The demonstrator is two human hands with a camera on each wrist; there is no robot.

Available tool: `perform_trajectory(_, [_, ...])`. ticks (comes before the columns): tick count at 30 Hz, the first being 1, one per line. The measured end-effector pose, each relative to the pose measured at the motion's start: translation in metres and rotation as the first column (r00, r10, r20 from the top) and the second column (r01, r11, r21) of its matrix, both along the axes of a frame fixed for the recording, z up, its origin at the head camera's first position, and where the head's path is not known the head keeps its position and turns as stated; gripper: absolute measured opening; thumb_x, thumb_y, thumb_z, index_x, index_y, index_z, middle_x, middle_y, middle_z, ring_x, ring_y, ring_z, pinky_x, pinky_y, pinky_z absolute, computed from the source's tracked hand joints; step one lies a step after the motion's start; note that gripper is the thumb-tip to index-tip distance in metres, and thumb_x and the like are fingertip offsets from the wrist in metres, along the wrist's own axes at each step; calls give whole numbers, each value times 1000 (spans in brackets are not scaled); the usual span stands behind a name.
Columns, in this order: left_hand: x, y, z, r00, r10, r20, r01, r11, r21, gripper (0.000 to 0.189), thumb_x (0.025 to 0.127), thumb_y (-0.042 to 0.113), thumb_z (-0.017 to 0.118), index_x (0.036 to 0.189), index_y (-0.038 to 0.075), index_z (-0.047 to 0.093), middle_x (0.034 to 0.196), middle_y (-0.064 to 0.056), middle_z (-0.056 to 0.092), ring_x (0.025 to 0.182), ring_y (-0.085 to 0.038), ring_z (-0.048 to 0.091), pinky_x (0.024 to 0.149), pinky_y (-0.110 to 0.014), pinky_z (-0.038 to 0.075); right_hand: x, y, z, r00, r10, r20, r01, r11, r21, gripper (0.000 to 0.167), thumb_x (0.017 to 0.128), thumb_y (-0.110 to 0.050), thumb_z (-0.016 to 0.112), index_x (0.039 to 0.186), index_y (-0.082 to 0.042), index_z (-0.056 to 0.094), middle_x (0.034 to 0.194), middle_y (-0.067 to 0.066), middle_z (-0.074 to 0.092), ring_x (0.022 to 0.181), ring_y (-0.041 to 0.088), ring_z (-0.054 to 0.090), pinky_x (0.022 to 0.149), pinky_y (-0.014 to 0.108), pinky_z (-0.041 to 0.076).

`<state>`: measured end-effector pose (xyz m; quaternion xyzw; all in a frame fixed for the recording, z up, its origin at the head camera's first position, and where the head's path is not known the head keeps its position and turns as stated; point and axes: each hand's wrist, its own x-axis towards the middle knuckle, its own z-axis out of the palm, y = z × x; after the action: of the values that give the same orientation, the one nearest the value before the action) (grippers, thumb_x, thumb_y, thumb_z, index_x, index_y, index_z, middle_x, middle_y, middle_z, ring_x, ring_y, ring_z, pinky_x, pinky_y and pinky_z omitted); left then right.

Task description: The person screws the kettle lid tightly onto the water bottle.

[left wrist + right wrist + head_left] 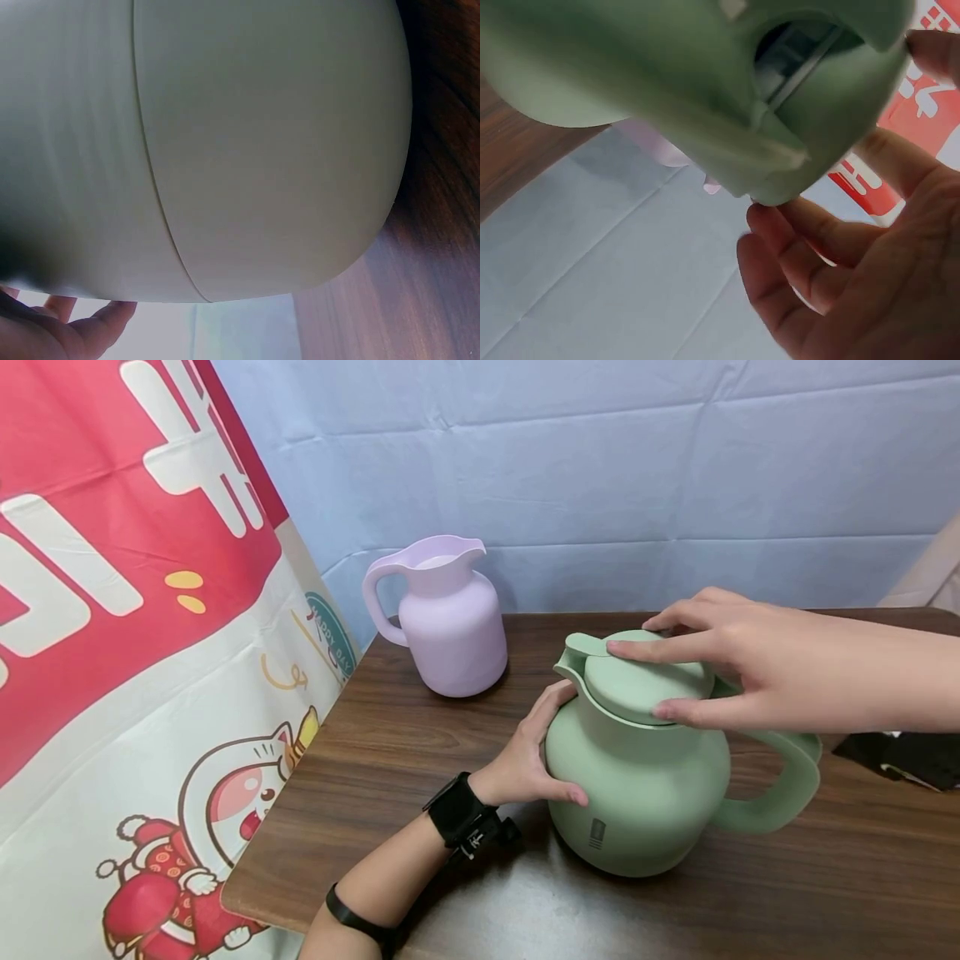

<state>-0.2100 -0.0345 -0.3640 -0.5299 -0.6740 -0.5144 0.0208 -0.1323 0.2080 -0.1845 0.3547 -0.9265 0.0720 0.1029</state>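
A round sage-green jug [637,785] with a spout and a loop handle [798,777] stands upright on the wooden table. My left hand [534,756] holds its left side, thumb at the front and fingers reaching round behind. In the left wrist view the jug's body [262,150] fills most of the picture, with some fingers [101,326] at the lower left. From above, my right hand [720,660] grips the green lid [637,689] on the jug's neck, thumb at the near edge and fingers across the far side. A dark gap shows by the lid in the right wrist view.
A lilac jug [453,627] with its handle to the left stands farther back on the table [375,760]. A pale blue cloth [585,485] hangs behind, and a printed red and white cloth [135,710] at the left. Something black [900,756] lies at the right.
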Motion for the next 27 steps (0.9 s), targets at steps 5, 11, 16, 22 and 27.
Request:
perform_trajectory(5, [0, 1, 0, 1000, 2, -7, -2, 1000, 13, 117, 67, 79, 59, 148, 5, 20, 148, -9, 24, 132, -20, 31, 108, -36, 29, 2, -1, -3, 988, -1, -153, 9, 999, 53, 64, 77, -62, 67, 136, -43, 49, 108, -12, 54, 91, 9, 49, 75, 36, 41])
perform_trajectory(11, [0, 1, 1, 1000, -3, -9, 3, 1000, 16, 117, 68, 79, 58, 148, 3, 20, 148, -11, 24, 133, -20, 29, 109, -36, 29, 3, 0, -4, 984, 10, -179, 1, 998, 65, 64, 79, -53, 70, 138, -42, 47, 106, -13, 53, 97, 6, 46, 80, 34, 35])
perform_trajectory(16, [0, 1, 1, 1000, -8, -7, 8, 1000, 11, 118, 67, 79, 58, 148, 2, 19, 148, -12, 23, 134, -21, 29, 109, -36, 28, 3, 1, -2, 992, -5, -126, 13, 998, 66, 67, 80, -35, 73, 139, -45, 43, 108, -15, 51, 98, 6, 45, 80, 34, 35])
perform_trajectory(22, [0, 0, 1, 1000, -6, -1, 6, 1000, -7, 120, 66, 80, 57, 148, 1, 18, 148, -15, 22, 134, -21, 29, 109, -36, 28, 2, 1, -2, 990, -28, -140, 34, 999, 39, 59, 80, -46, 72, 135, -37, 53, 98, -16, 51, 84, 6, 45, 74, 34, 37])
perform_trajectory(27, [-1, 0, 0, 1000, -7, 6, 8, 1000, -13, 119, 69, 79, 56, 147, -3, 18, 147, -18, 23, 133, -21, 29, 109, -36, 28, 5, -3, -3, 978, -54, -199, 62, 997, 37, 61, 78, -62, 66, 128, -28, 62, 89, -15, 52, 75, 5, 41, 75, 34, 36])
